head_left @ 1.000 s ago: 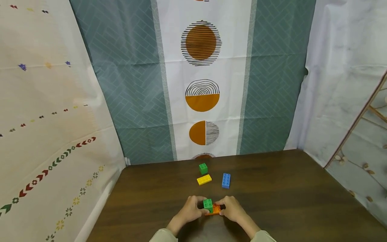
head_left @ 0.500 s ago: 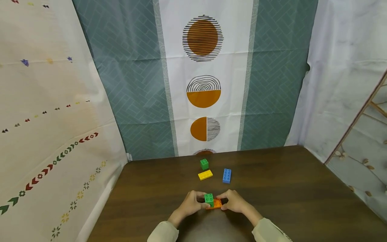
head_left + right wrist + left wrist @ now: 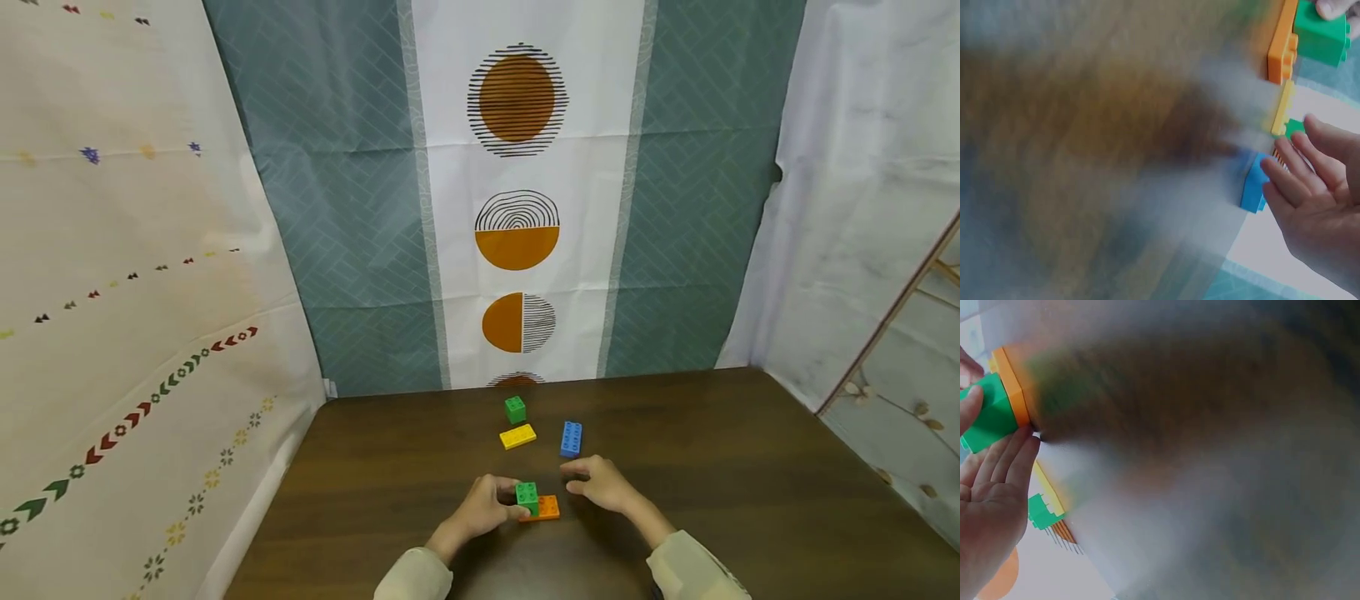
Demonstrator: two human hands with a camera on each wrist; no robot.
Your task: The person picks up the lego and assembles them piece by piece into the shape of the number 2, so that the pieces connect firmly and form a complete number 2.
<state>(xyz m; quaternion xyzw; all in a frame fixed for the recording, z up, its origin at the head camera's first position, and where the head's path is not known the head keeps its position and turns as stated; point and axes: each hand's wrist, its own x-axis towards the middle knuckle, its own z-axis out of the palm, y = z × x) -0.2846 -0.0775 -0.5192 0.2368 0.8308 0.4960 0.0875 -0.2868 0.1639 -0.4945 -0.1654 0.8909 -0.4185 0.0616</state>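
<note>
A green block [image 3: 527, 497] sits on the left end of a flat orange block [image 3: 550, 507] near the front of the table. My left hand [image 3: 482, 507] grips the green block, thumb on the near side and fingers on the far side. My right hand [image 3: 606, 486] is apart from the blocks, fingers relaxed and holding nothing; in the right wrist view its palm and loosely spread fingers show. Just beyond it lies a blue block [image 3: 572, 438], the nearest thing to those fingertips.
Farther back lie a flat yellow block [image 3: 517, 436] and a second green block [image 3: 515, 408]. The dark wooden table [image 3: 390, 450] ends at a patterned curtain [image 3: 525, 183], with cloth hangings on both sides.
My right hand has let go of the orange block's right end and moved right and away, toward the blue block. My left hand keeps its grip on the green block.
</note>
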